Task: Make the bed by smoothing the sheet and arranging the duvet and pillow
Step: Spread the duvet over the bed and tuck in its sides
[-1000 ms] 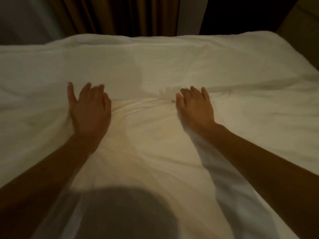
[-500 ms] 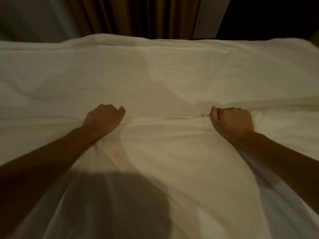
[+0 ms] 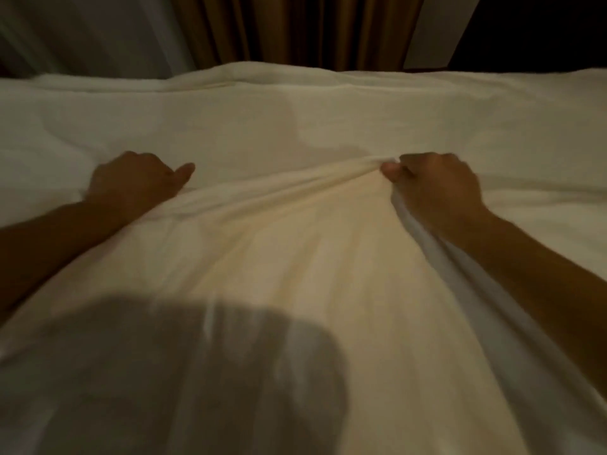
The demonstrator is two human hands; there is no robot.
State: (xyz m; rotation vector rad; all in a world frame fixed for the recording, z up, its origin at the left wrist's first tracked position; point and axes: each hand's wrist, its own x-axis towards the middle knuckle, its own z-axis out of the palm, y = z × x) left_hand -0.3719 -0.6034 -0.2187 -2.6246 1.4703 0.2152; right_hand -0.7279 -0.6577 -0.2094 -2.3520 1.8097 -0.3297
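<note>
- Near me, spread from the bottom edge up to my hands, lies the white sheet point(image 3: 312, 257). Its far edge is lifted and bunched into a taut ridge running between them.
- My left hand point(image 3: 134, 183) sits at the left end of that ridge, knuckles up. It grips the sheet's edge with curled fingers, the thumb pointing right.
- My right hand point(image 3: 437, 188) is at the right end, a little higher. Its fingers point(image 3: 394, 169) are curled tight round a gathered wad of the sheet, and creases fan out from there towards me.
- Below my right forearm a fold of the sheet hangs along the right side.
- Beyond my hands the duvet point(image 3: 295, 126) lies flat across the whole width, its far edge thick and rolled.
- A dark shadow point(image 3: 164, 372) falls on the sheet, near and to the left.
- Behind the far edge hangs a brown curtain point(image 3: 295, 27), with a pale wall point(image 3: 82, 34) to its left.
- Much of the view is blurred and dim.
</note>
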